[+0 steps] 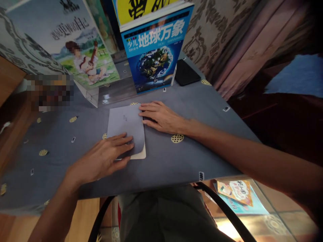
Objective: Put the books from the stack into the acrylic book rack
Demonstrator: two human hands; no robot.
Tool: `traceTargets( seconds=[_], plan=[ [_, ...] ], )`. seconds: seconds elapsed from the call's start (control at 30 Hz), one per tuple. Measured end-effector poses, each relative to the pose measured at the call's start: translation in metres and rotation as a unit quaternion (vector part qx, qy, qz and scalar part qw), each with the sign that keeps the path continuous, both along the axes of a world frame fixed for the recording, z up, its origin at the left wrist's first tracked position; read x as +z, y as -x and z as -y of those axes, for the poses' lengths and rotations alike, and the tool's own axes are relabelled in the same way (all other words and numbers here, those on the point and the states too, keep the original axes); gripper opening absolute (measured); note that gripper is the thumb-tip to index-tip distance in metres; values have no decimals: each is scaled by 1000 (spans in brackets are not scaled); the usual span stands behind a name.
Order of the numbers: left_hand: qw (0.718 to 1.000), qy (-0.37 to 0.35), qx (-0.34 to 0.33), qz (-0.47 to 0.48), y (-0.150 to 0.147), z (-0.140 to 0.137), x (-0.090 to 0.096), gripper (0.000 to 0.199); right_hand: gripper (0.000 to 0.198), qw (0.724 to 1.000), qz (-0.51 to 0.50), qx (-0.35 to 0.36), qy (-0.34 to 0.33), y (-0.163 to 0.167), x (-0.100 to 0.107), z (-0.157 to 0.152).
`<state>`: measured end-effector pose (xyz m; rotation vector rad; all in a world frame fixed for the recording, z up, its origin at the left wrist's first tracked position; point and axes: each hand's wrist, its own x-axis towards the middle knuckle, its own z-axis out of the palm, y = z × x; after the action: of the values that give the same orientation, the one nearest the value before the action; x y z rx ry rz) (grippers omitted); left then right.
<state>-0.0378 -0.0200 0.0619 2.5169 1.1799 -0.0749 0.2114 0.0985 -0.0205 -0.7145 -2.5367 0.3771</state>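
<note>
A thin grey-blue notebook [124,117] lies on the cloth-covered table in front of me. Its cover is down but lifts slightly at the near right corner, where a pale page shows. Across the notebook's lower left part rests my left hand [111,153], fingers stretched out over the cover. My right hand [161,117] lies flat on the table at the right, its fingertips touching the notebook's upper right edge. Neither hand grips anything.
Behind the notebook stand a blue book with a globe [156,60] and a book with a guitar player [85,57], by a clear stand [88,92]. A black phone [187,72] lies at the back right. Booklets [239,196] are on the floor below the table's near edge.
</note>
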Motion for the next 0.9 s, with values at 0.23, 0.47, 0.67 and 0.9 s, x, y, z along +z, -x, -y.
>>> traceTargets(
  seconds=[0.23,0.47,0.67,0.9],
  plan=[
    [1000,14,-11,3,2,-1,2,38,40,1000,9,18,-21,5,3,12],
    [1000,8,-17,25,5,-1,0,36,99,997,61,34,-22,20,7,50],
    [977,-102,173,64,21,-23,-25,39,116,993,114,35,23,26,6,64],
    [933,-120,311,135,30,-46,-57,53,119,986,131,29,102,24,18,56]
  ],
)
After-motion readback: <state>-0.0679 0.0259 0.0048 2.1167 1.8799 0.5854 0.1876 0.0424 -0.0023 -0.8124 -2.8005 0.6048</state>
